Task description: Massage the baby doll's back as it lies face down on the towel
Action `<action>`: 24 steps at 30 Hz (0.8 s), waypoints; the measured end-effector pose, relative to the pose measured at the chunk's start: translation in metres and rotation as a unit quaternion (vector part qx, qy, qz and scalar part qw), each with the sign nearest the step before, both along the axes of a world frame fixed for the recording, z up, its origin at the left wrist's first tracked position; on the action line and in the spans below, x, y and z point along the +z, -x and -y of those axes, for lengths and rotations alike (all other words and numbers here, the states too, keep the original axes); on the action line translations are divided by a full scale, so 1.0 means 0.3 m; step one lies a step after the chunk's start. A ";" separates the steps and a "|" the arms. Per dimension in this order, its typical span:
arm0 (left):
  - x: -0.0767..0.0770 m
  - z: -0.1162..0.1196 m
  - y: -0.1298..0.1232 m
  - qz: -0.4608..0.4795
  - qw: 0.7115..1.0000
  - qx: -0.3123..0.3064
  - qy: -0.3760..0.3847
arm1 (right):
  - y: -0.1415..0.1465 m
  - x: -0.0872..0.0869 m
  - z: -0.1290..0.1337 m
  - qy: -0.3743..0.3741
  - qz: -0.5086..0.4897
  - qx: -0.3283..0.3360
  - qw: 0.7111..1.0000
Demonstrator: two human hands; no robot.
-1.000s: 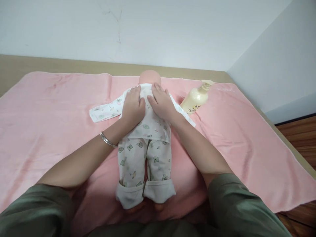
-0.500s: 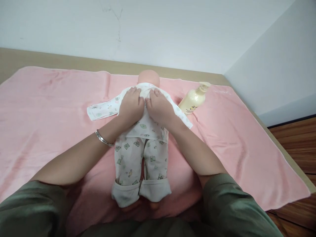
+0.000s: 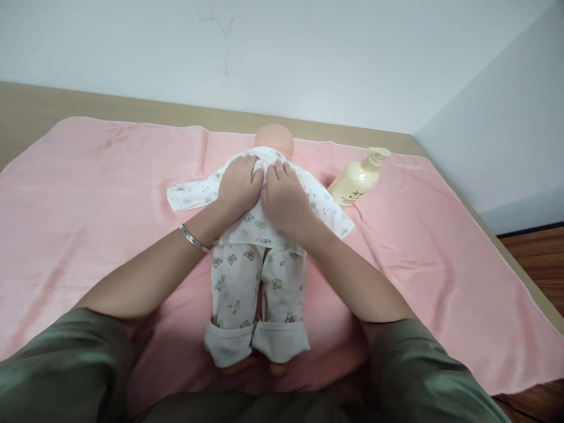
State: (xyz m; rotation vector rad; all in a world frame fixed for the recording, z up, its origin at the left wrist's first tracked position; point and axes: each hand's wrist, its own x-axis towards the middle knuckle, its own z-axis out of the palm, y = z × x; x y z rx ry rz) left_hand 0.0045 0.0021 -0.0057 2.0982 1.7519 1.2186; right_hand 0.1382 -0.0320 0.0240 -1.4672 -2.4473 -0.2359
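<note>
A baby doll (image 3: 274,138) lies stretched out, its bald head away from me and its feet toward me. It wears a white printed top (image 3: 258,228) and matching trousers (image 3: 235,288) with turned-up cuffs. Flat on the upper left of the top rests my left hand (image 3: 240,185), fingers extended toward the doll's neck. Beside it, my right hand (image 3: 284,194) presses on the upper right, fingers stretched forward and slightly bent, thumb close to my left thumb. Neither hand holds anything. The doll's face is out of sight.
A cream pump bottle (image 3: 356,179) lies tilted to the doll's right, close to the spread sleeve. Under everything is a pink blanket (image 3: 110,194) on a beige surface (image 3: 35,111). A white wall (image 3: 308,59) stands behind it, and brown wood shows at the far right.
The whole scene has shifted slightly right in view. My right hand has slid a little toward me on the top, its thumb now drawn in. My left hand stays on the doll's upper body.
</note>
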 end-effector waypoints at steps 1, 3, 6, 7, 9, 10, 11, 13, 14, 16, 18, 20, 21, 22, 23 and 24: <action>0.000 0.016 -0.012 -0.019 1.000 0.001 -0.011 | -0.014 0.003 -0.033 0.012 -0.024 -0.006 1.000; 0.000 0.052 -0.038 -0.047 0.998 -0.009 -0.032 | -0.047 0.013 -0.101 0.045 -0.074 -0.035 0.996; 0.002 0.084 -0.057 -0.040 0.998 -0.046 -0.031 | -0.076 0.026 -0.147 0.064 -0.105 -0.061 0.991; 0.005 0.083 -0.055 -0.030 0.998 -0.056 -0.018 | -0.074 0.027 -0.140 0.057 -0.098 -0.064 0.991; 0.014 0.065 -0.041 -0.002 0.998 -0.056 0.013 | -0.057 0.026 -0.099 0.033 -0.071 -0.068 0.995; 0.020 0.050 -0.030 0.012 0.998 -0.047 0.031 | -0.044 0.024 -0.070 0.018 -0.054 -0.070 0.996; 0.027 0.035 -0.020 0.026 0.998 -0.036 0.048 | -0.030 0.021 -0.040 0.004 -0.037 -0.071 0.997; 0.041 0.009 -0.004 0.047 0.996 -0.010 0.074 | -0.009 0.017 0.006 -0.019 -0.003 -0.066 0.998; 0.048 0.003 0.001 0.050 0.995 -0.002 0.081 | -0.004 0.017 0.018 -0.025 0.010 -0.059 0.998; 0.059 0.008 0.001 0.036 0.996 0.005 0.085 | -0.010 0.021 0.013 -0.023 0.019 -0.037 0.999; 0.068 0.032 -0.009 -0.004 0.997 -0.004 0.075 | -0.031 0.031 -0.020 0.005 0.005 -0.028 1.000; 0.074 0.063 -0.022 -0.050 0.997 -0.033 0.054 | -0.054 0.041 -0.062 0.041 -0.017 -0.048 0.998; 0.075 0.077 -0.029 -0.066 0.996 -0.048 0.040 | -0.063 0.045 -0.080 0.052 -0.024 -0.062 0.996; 0.076 0.088 -0.034 -0.077 0.995 -0.061 0.029 | -0.068 0.047 -0.092 0.055 -0.030 -0.074 0.995; 0.076 0.094 -0.037 -0.081 0.994 -0.067 0.024 | -0.069 0.047 -0.097 0.049 -0.032 -0.082 0.995; 0.075 0.095 -0.038 -0.081 0.994 -0.067 0.027 | -0.067 0.045 -0.095 0.040 -0.031 -0.086 0.995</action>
